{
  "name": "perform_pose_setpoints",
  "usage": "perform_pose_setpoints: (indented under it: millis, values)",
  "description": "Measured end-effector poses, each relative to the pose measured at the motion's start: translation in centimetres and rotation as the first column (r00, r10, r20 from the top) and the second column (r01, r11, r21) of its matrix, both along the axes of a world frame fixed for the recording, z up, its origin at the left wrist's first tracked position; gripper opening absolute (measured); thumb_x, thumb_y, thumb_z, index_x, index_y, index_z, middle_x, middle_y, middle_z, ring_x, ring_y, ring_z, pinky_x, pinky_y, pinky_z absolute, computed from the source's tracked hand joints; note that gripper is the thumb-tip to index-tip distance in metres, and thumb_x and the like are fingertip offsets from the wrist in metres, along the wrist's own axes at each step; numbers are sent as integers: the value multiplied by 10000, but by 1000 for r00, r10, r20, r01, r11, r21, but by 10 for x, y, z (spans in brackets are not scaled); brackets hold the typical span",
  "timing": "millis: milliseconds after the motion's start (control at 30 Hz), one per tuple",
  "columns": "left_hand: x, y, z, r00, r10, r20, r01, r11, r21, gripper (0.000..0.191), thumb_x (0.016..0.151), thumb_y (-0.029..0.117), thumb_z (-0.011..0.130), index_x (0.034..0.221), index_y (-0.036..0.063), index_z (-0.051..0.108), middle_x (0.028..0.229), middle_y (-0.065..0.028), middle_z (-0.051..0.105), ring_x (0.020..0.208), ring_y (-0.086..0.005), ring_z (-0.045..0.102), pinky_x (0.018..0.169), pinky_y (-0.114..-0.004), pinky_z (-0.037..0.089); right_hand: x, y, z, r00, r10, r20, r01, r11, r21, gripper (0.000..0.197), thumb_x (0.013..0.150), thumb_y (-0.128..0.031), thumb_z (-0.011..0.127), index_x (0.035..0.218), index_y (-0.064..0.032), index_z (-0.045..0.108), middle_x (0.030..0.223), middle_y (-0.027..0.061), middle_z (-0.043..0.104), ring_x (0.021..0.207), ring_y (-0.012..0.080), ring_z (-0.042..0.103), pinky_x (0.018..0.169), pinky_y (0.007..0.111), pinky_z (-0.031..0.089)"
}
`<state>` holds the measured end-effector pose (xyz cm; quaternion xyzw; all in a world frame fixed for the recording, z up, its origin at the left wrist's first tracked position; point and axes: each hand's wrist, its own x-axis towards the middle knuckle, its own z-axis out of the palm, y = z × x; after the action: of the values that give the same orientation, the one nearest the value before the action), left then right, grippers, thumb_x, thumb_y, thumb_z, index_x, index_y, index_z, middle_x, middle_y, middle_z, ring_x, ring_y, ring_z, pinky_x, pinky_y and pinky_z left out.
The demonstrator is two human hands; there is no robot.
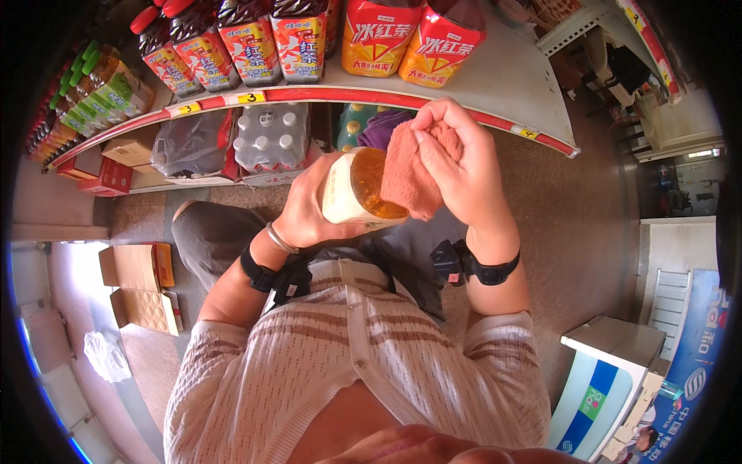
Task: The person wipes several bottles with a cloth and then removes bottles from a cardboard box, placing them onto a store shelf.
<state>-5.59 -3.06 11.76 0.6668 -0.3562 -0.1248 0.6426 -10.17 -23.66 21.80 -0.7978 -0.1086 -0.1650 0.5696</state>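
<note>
My left hand (307, 206) is closed around a large plastic bottle of amber drink (359, 191) with a pale label. The bottle lies tilted in front of my lap. In my right hand (455, 165) is a folded orange-brown cloth (414, 174), pressed against the bottle's right end, which it partly hides. Beyond both hands, a purple cloth (382, 127) lies on the lower shelf by green-tinted bottles (353, 124). On the shelf above stand red and yellow iced tea bottles (379, 37).
The red shelf edge (348, 95) with price tags curves across just beyond my hands. Below it sits a shrink-wrapped bottle pack (271, 136). Open cardboard boxes (130, 267) and a white plastic bag (107, 356) lie at left. A counter (617, 342) stands at lower right.
</note>
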Motion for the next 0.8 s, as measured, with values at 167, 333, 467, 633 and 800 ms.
perform_pose_setpoints:
  millis: [167,333,467,633,800]
  values:
    - [-3,0,-3,995,-4,96,-3,997,73,956,523,309,865,1285,-42,406,1191,-134,543,1116,-231,531,984,-357,386,-4,-26,-6,981,-184,67,196,933,-302,101,808,51,587,889,-7,567,846,84,591,750,152,594,675,275,475]
    - [-1,-12,-6,1000,2,27,2,993,-118,889,538,283,870,1252,-19,435,1153,-148,567,1063,-238,563,929,-354,432,-32,-39,-5,972,-190,-142,179,980,-84,249,801,-74,683,1026,-19,593,820,68,569,733,146,587,655,265,470]
    - [6,-27,2,972,33,232,-25,999,-37,879,513,279,871,1230,-14,455,1104,-160,578,999,-284,598,881,-363,463,-35,-16,-9,996,-86,-4,84,979,-185,397,710,-189,800,1010,1,622,776,48,540,707,131,548,617,276,448]
    - [13,-57,30,920,42,391,-30,999,-37,916,550,344,855,1281,7,418,1148,-184,562,1056,-354,570,926,-405,447,-34,-29,12,941,-187,284,244,952,-184,218,729,-80,747,876,31,629,834,49,551,728,98,547,634,226,456]
    - [26,-73,60,841,53,539,-17,997,-70,1032,628,429,814,1393,2,267,1373,-222,378,1273,-378,378,1084,-459,259,-26,-81,46,918,-318,238,323,946,18,167,828,-25,660,955,53,585,886,12,522,772,74,556,664,200,455]
